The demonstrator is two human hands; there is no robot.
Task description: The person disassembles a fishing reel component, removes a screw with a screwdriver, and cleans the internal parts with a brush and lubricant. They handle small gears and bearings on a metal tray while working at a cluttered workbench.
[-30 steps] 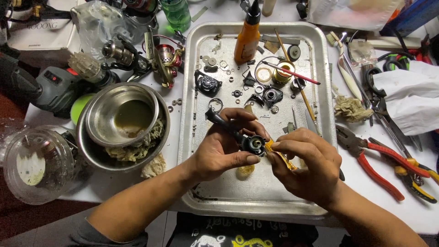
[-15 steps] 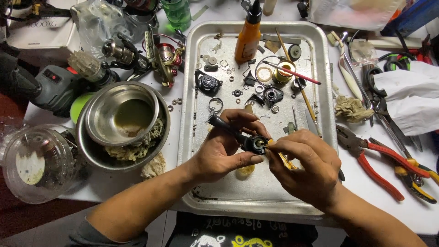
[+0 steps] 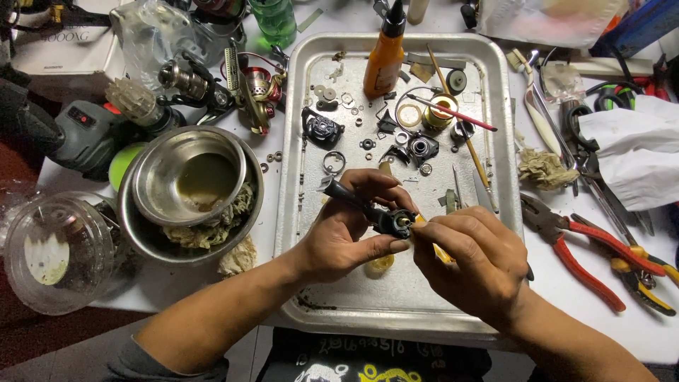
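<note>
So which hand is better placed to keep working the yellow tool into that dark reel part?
Right, probably. The right hand already pinches the yellow tool with its tip at the dark reel part, while the left hand is wrapped around that part, steadying it above the metal tray.

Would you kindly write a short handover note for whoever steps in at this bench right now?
Left hand: grips a black reel part over the metal tray.
Right hand: holds a yellow-handled tool with its tip at the part's round opening.
Done: small washers, rings and black pieces lie spread on the tray's far half by the orange bottle.
Left: the part is in hand, not set down.
</note>
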